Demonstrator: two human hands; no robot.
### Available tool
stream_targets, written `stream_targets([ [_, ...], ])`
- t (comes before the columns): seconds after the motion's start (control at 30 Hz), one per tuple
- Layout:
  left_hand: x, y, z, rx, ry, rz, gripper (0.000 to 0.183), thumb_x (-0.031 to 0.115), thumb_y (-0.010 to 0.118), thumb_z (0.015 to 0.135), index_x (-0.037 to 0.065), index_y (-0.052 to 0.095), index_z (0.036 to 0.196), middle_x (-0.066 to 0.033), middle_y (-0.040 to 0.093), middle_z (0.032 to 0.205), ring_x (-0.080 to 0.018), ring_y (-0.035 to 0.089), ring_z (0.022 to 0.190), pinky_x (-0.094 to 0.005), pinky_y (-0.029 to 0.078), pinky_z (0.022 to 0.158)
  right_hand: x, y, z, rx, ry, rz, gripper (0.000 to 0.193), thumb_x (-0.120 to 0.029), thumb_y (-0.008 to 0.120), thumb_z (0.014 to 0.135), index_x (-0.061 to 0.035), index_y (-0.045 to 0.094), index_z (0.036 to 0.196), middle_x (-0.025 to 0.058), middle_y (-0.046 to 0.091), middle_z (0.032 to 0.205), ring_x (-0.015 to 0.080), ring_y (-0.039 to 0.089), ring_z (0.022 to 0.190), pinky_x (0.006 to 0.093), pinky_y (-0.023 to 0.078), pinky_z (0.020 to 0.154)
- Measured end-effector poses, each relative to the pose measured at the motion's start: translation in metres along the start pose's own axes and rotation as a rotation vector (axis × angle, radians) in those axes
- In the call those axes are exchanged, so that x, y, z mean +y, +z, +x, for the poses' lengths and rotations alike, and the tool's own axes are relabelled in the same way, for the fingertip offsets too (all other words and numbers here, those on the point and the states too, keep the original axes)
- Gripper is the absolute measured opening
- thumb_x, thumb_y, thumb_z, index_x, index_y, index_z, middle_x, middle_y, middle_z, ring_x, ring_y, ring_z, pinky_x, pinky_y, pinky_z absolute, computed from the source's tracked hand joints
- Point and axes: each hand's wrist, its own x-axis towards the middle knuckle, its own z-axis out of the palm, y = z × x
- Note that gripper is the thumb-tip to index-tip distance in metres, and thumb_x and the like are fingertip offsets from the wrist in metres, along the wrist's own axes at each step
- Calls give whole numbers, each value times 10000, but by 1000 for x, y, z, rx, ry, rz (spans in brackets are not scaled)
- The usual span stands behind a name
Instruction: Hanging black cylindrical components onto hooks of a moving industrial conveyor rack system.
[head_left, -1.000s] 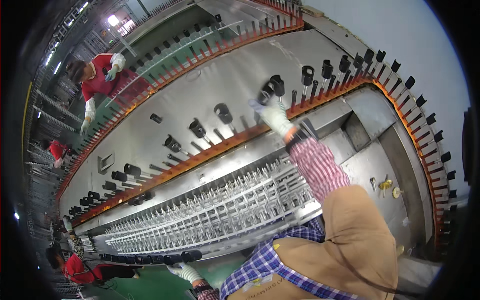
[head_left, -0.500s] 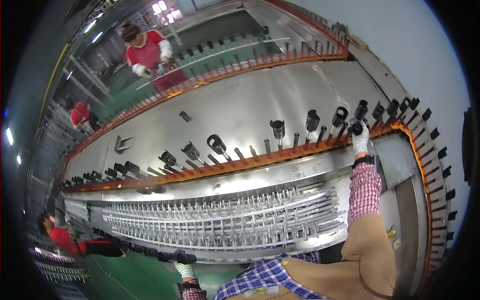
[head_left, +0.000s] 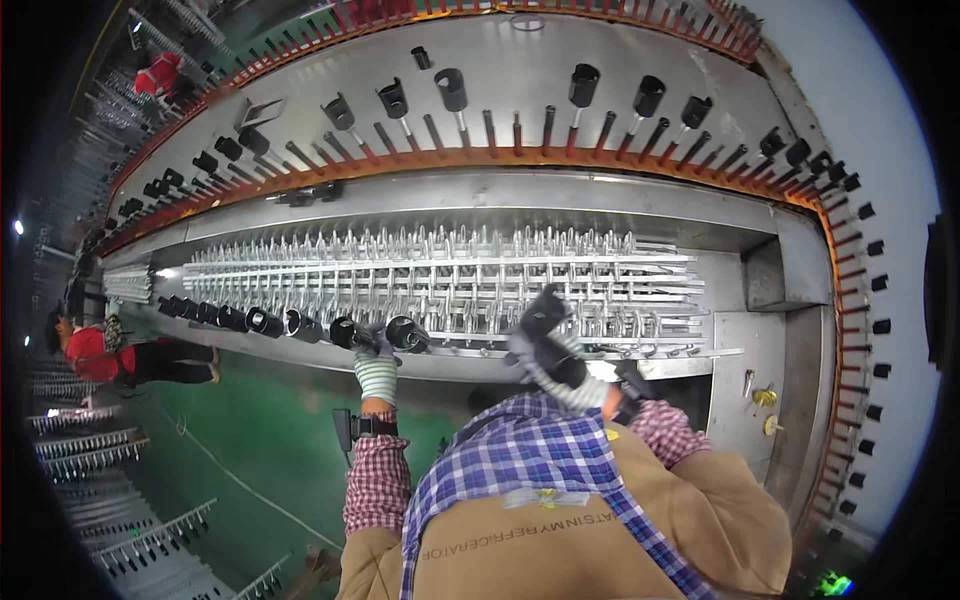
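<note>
My left hand, in a striped knit glove, is closed at a long metal bar along the rack's near edge. Black open-ended cylindrical cups sit in a row along that bar, two of them right at my fingers, which they partly hide. My right hand, gloved too and blurred by motion, is closed round a black cylindrical cup close in front of my apron. A second black cup shows just beyond it, and seems to be in the same hand. Both hands are on the near side of the metal racks.
Silvery hooked racks lie stacked in the trough before me. Past them runs an orange-edged conveyor track with upright pins, some bearing black cups. One loose cup lies on the steel top. Co-workers in red stand left and far.
My right hand has come back from the conveyor pins to near my body, with black cups in it. The view has tilted down. The left hand's bar and cups appear higher in the picture.
</note>
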Motion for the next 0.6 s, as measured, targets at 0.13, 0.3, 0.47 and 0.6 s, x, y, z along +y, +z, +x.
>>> stream_targets([
  [0.13,-6,-13,2,-132,51,-47,238,194,477,840,63,478,1039,-46,530,742,-88,446,417,-213,370,320,57,43,23,268,-64,162,299,-210,472,842,-19,449,1071,89,553,869,154,561,701,252,480,619],
  [0.3,-11,-22,12,-235,97,-31,246,217,471,839,57,491,1025,-43,545,765,-104,474,418,-220,375,315,130,26,45,534,-550,-919,308,-304,487,832,-20,523,943,55,566,750,135,551,636,241,473,577],
  [0.47,13,-28,8,-249,109,112,316,267,519,796,4,500,969,-120,545,711,-186,527,429,-278,411,333,133,19,62,503,-443,-316,335,-356,514,814,-39,547,914,48,577,785,127,546,623,239,451,538],
  [0.6,25,-23,0,-157,221,275,326,305,533,788,-10,555,871,-124,582,709,-232,556,551,-340,431,517,92,69,32,583,-138,55,361,-332,439,856,-29,504,1042,76,545,774,147,532,732,290,450,603],
])
